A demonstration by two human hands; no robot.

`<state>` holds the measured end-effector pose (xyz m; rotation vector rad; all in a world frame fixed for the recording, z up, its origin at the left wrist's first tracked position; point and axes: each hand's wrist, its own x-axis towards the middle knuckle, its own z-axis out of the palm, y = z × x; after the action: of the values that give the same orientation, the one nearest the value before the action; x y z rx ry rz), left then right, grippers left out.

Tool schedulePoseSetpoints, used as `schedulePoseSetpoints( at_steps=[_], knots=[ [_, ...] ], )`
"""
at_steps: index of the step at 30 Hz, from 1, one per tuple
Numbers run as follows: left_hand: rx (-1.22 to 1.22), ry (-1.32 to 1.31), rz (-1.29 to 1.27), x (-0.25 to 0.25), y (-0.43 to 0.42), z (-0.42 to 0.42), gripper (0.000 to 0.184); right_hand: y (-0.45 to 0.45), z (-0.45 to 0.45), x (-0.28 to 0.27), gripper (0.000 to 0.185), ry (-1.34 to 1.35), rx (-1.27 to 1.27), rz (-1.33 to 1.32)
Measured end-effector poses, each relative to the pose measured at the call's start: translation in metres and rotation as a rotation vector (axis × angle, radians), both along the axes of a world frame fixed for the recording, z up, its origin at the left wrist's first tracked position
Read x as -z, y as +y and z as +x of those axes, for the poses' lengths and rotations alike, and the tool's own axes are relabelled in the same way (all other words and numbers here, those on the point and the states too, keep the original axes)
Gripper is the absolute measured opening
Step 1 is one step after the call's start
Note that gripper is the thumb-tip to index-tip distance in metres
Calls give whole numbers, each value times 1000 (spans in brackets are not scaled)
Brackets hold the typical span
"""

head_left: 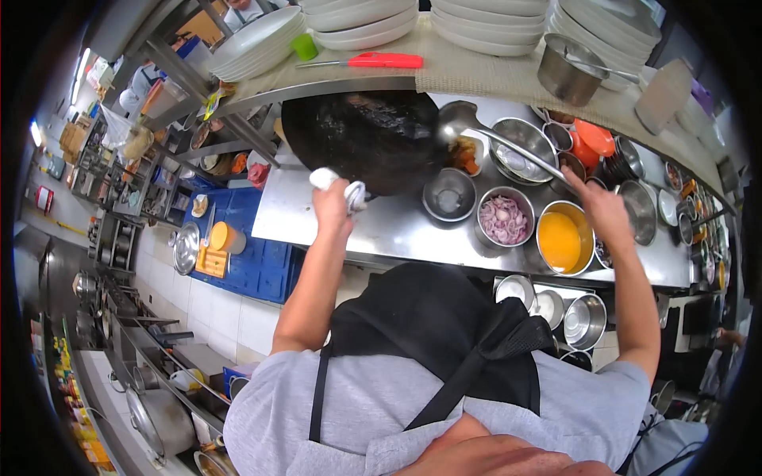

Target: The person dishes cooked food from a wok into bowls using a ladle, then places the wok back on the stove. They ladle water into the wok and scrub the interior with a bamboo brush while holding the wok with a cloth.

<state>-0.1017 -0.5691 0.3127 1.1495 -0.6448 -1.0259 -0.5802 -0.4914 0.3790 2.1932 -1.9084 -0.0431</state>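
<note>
The left hand (333, 209) grips a white cloth (324, 178) at the 7 o'clock edge of the dark wok (357, 143) — likely padding against hot metal — though whether a handle lies beneath I cannot tell. The right hand (601, 208) is closed round the handle of a ladle (512, 147), whose bowl sits at the wok's 3 o'clock rim, touching or just apart. The long handle presumably keeps the fingers from the heat. Toward 4 o'clock from the wok, sliced onion (506, 220) and yellow liquid (559, 240) stand in 2 metal vessels on the steel counter (385, 232), probably for easy scooping. White plates (258, 44) stack along the shelf (492, 76) at 12 o'clock; a blue table (262, 266) stands at 9 o'clock over pale floor tiles (186, 305).
</note>
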Motion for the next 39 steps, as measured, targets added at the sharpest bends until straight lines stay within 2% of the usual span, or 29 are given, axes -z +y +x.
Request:
schedulePoseSetpoints(
  at_steps=[2, 4, 6, 7, 9, 12, 14, 16, 17, 18, 20, 21, 22, 25, 26, 27, 33, 34, 39],
  knots=[
    [92, 93, 117, -5, 29, 21, 15, 0, 6, 28, 67, -269, -95, 22],
    [28, 365, 143, 28, 51, 56, 14, -17, 10, 71, 56, -545, -271, 110],
    [51, 450, 267, 3, 103, 67, 13, -30, 45, 93, 58, -876, -472, 262],
    [-3, 473, 283, -12, 126, 66, 11, -33, 74, 76, 56, -1002, -430, 485],
    [-105, 509, 286, -15, 161, 72, 10, -42, 128, 55, 54, -1033, -432, 756],
    [-210, 584, 262, 0, 202, 87, 6, -60, 203, 37, 63, -877, -744, 778],
    [-390, 595, 253, 1, 234, 92, 4, -63, 249, 10, 75, -861, -809, 1068],
    [-556, 643, 127, 20, 275, 102, 5, -66, 286, -5, 87, -912, -1018, 1258],
    [-654, 672, 92, 21, 298, 102, 5, -72, 302, 0, 97, -769, -1088, 1240],
    [-747, 700, 58, 20, 322, 101, 5, -73, 320, -2, 89, -581, -1083, 1229],
    [-870, 758, -11, 11, 365, 92, 2, -85, 354, 58, 78, -364, -1265, 992],
    [-927, 702, -38, 20, 368, 86, 4, -96, 373, 64, 67, -379, -1264, 1125],
    [-996, 646, -68, 32, 374, 79, 6, -103, 392, 81, 64, -398, -1315, 1194],
    [-1345, 699, -170, 46, 401, 71, 7, -98, 461, 104, 60, -323, -1306, 1404],
    [-1403, 691, -201, 52, 413, 67, 7, -94, 483, 110, 59, -337, -1454, 1391],
    [-1500, 728, -232, 54, 421, 54, 6, -87, 501, 105, 59, -278, -1462, 1451],
    [-1826, 839, -497, 126, 453, 63, 10, -31, 661, 124, 61, -2, -1477, 1820],
    [-1861, 794, -523, 133, 409, 60, 12, -65, 687, 134, 61, 65, -1534, 1848],
    [-2074, 850, -553, 162, 496, 46, 16, 84, 751, 161, 59, 264, -1625, 1855]
  ],
)
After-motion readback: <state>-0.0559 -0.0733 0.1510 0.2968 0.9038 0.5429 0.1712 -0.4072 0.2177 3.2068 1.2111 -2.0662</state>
